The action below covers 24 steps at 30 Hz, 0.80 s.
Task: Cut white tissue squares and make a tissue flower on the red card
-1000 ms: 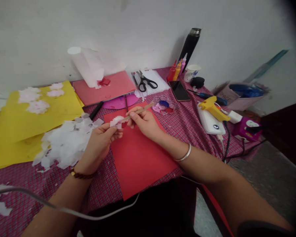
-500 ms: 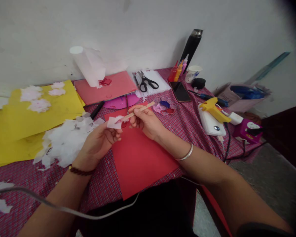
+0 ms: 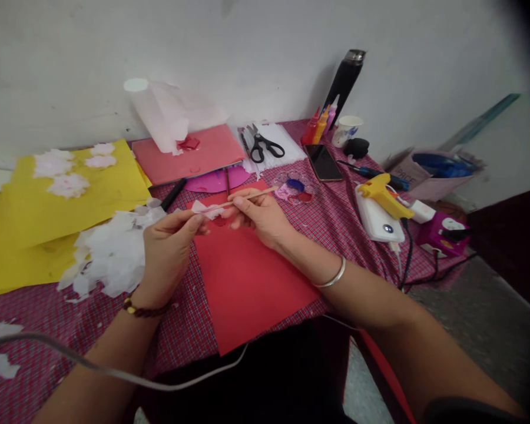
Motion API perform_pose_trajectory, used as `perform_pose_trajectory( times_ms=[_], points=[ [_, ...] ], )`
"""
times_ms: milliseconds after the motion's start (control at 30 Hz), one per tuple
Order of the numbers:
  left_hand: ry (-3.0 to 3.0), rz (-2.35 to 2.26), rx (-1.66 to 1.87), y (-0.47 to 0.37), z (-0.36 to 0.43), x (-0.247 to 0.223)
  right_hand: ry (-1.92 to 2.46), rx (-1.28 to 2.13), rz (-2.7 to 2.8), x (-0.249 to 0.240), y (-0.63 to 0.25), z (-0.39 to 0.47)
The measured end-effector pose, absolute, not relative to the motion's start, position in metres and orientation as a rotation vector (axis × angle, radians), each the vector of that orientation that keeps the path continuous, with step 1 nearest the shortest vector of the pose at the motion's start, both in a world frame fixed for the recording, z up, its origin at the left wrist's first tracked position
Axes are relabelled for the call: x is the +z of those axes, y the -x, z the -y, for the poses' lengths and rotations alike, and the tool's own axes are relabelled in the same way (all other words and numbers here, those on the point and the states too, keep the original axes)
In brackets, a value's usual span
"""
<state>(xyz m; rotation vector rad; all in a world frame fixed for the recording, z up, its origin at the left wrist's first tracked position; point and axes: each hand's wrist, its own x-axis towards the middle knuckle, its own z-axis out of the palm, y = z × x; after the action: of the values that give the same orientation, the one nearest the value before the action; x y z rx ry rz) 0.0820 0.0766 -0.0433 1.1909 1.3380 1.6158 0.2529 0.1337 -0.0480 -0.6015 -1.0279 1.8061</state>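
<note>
My left hand (image 3: pixel 172 235) pinches a small piece of white tissue paper (image 3: pixel 202 207) between thumb and fingers. A thin wooden craft stick (image 3: pixel 259 193) is gripped by my right hand (image 3: pixel 257 213), its left end lying against the tissue piece. Both hands are above the top part of a red sheet of paper (image 3: pixel 251 288). A pile of cut white tissue pieces (image 3: pixel 110 253) lies left of my left hand. Right of my right hand sits a clear palette (image 3: pixel 297 188) with blue, red and pink paint.
Tissue flowers (image 3: pixel 68 184) rest on yellow sheets (image 3: pixel 92 206) at the left. Behind are a white roll (image 3: pixel 152 121), black-handled scissors (image 3: pixel 262 146), paint bottles (image 3: pixel 320 125) and a phone (image 3: pixel 324 162). A yellow glue gun (image 3: pixel 387 197) lies on a white power bank (image 3: pixel 377 225) at the right.
My left hand has turned over, with its back now upward and thumb pressed on the tissue piece. The craft stick lies flatter, and the tissue has tilted along it.
</note>
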Motion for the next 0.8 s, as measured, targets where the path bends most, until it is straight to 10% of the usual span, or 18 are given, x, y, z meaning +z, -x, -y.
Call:
perform_pose_trajectory(
  times_ms=[333,800],
  points=[
    [-2.353,-1.339,1.301,-0.076,-0.088,-0.002,0.689,1.910,0.946,-0.042,-0.258,-0.135],
    [-2.005,-1.654,0.887,-0.051,-0.133,-0.032,0.821,1.270,1.452,-0.064,-0.259,-0.160]
  ],
)
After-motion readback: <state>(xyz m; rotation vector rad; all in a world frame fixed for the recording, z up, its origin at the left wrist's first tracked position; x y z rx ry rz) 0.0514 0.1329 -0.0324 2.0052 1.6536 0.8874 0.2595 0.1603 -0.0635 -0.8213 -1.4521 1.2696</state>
